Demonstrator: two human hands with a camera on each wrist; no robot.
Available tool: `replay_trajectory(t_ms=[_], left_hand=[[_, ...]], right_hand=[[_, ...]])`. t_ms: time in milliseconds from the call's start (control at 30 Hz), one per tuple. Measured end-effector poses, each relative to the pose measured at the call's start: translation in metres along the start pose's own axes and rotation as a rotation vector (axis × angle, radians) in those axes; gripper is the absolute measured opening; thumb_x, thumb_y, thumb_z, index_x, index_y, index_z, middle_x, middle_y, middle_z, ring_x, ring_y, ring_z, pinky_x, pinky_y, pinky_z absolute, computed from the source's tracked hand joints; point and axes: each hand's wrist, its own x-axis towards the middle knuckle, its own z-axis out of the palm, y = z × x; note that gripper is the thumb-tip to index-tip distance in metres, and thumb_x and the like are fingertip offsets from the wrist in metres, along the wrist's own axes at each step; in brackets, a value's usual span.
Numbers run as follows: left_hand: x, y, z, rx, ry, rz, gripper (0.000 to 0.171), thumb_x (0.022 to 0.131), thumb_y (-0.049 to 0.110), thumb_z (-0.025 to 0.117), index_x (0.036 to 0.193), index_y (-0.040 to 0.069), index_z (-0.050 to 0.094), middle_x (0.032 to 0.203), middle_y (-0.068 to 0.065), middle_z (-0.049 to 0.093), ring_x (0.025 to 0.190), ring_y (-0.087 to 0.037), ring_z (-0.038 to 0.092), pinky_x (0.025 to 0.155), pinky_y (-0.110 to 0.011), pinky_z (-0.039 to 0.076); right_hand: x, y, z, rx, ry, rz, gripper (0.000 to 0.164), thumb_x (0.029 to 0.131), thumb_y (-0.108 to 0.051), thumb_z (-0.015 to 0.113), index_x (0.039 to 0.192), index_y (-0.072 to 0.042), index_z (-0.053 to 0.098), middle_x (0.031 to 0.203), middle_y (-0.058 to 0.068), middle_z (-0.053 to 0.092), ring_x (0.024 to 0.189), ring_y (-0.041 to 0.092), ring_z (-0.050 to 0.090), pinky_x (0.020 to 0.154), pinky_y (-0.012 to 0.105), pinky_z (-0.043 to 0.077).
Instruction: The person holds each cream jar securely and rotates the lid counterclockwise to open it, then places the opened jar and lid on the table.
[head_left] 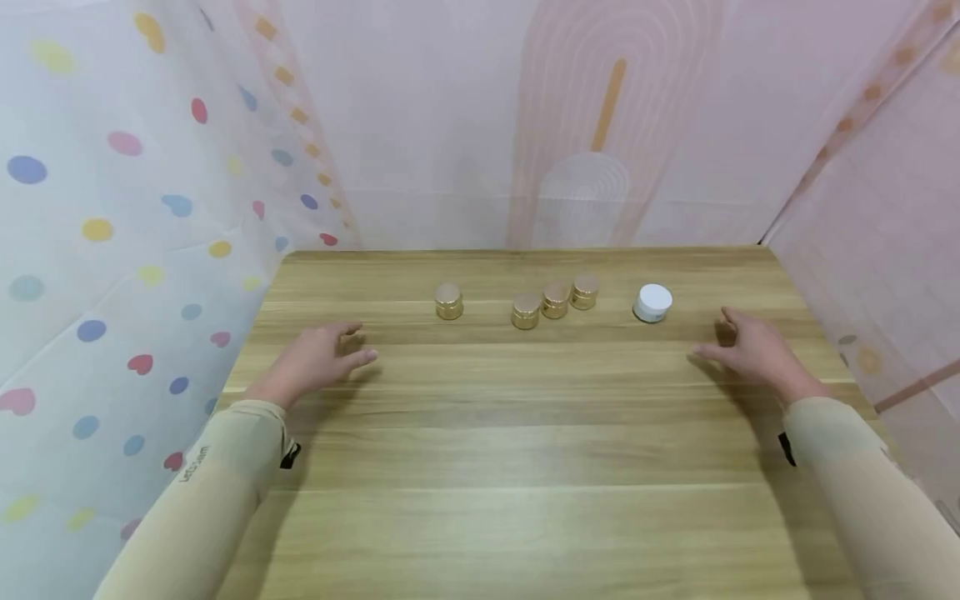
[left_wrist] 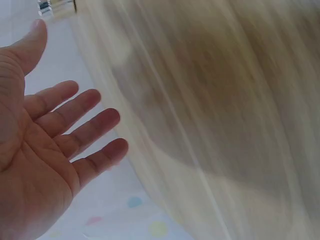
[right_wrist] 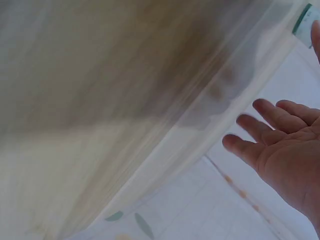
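Several small gold jars stand towards the back of the wooden table. One gold jar [head_left: 448, 301] is apart on the left, while a gold jar [head_left: 525, 311], another gold jar [head_left: 555, 300] and a further gold jar [head_left: 584, 292] form a slanting row. A white jar [head_left: 652, 302] stands to their right. My left hand [head_left: 321, 357] is held over the table's left side, nearest the lone gold jar, its fingers relaxed and holding nothing. On the right side my right hand [head_left: 746, 348] is nearest the white jar, likewise holding nothing, fingers loosely extended in the right wrist view.
The wooden table [head_left: 510, 450] has a bare stretch in front of the jars. A patterned cloth [head_left: 420, 125] hangs behind it, a dotted cloth [head_left: 150, 275] at the left and a pinkish cloth [head_left: 892, 217] at the right.
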Motion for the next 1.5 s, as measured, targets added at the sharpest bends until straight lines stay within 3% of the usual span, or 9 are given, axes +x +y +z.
replay_trajectory(t_ms=[267, 500, 800, 933, 1100, 1500], left_hand=[[-0.003, 0.02, -0.004, 0.0, -0.002, 0.039, 0.078, 0.105, 0.051, 0.064, 0.161, 0.0, 0.043, 0.159, -0.027, 0.053, 0.139, -0.05, 0.057, 0.118, -0.069, 0.04], [-0.009, 0.047, 0.002, 0.031, -0.02, 0.078, 0.081, 0.104, 0.047, 0.068, 0.16, -0.004, 0.041, 0.158, -0.032, 0.051, 0.144, -0.053, 0.051, 0.12, -0.067, 0.04], [-0.021, 0.086, 0.023, 0.03, -0.042, 0.123, 0.083, 0.102, 0.045, 0.071, 0.161, -0.003, 0.04, 0.159, -0.032, 0.05, 0.147, -0.052, 0.05, 0.122, -0.064, 0.039], [-0.024, 0.101, 0.031, 0.023, -0.055, 0.154, 0.084, 0.101, 0.045, 0.072, 0.162, -0.002, 0.039, 0.161, -0.029, 0.048, 0.148, -0.049, 0.049, 0.123, -0.062, 0.039], [-0.028, 0.117, 0.039, 0.04, -0.059, 0.206, 0.083, 0.1, 0.047, 0.073, 0.16, -0.002, 0.043, 0.159, -0.027, 0.052, 0.147, -0.047, 0.051, 0.123, -0.06, 0.04], [-0.038, 0.127, 0.044, 0.035, -0.058, 0.189, 0.08, 0.101, 0.045, 0.073, 0.159, 0.0, 0.045, 0.157, -0.027, 0.054, 0.146, -0.048, 0.052, 0.122, -0.061, 0.042]], right_hand=[[0.021, -0.021, -0.014, 0.027, -0.083, -0.033, 0.107, 0.099, -0.035, 0.076, 0.166, 0.012, 0.007, 0.166, 0.042, 0.024, 0.152, 0.063, 0.026, 0.122, 0.075, 0.025], [0.037, -0.041, -0.011, 0.056, -0.109, -0.029, 0.13, 0.089, -0.049, 0.085, 0.168, 0.006, -0.001, 0.167, 0.042, 0.023, 0.154, 0.061, 0.027, 0.124, 0.073, 0.025], [0.054, -0.055, 0.004, 0.147, -0.077, 0.005, 0.128, 0.091, -0.049, 0.084, 0.168, 0.006, -0.002, 0.169, 0.039, 0.026, 0.156, 0.058, 0.026, 0.126, 0.07, 0.024], [0.06, -0.061, 0.007, 0.173, -0.04, -0.004, 0.12, 0.092, -0.047, 0.083, 0.168, 0.007, 0.006, 0.164, 0.038, 0.037, 0.152, 0.055, 0.037, 0.124, 0.069, 0.031], [0.064, -0.06, 0.014, 0.171, 0.023, -0.039, 0.1, 0.092, -0.039, 0.085, 0.158, 0.011, 0.03, 0.147, 0.037, 0.052, 0.135, 0.051, 0.053, 0.115, 0.066, 0.042], [0.068, -0.057, 0.023, 0.173, 0.075, -0.023, 0.086, 0.092, -0.036, 0.084, 0.15, 0.012, 0.043, 0.146, 0.037, 0.054, 0.134, 0.053, 0.054, 0.115, 0.066, 0.043]])
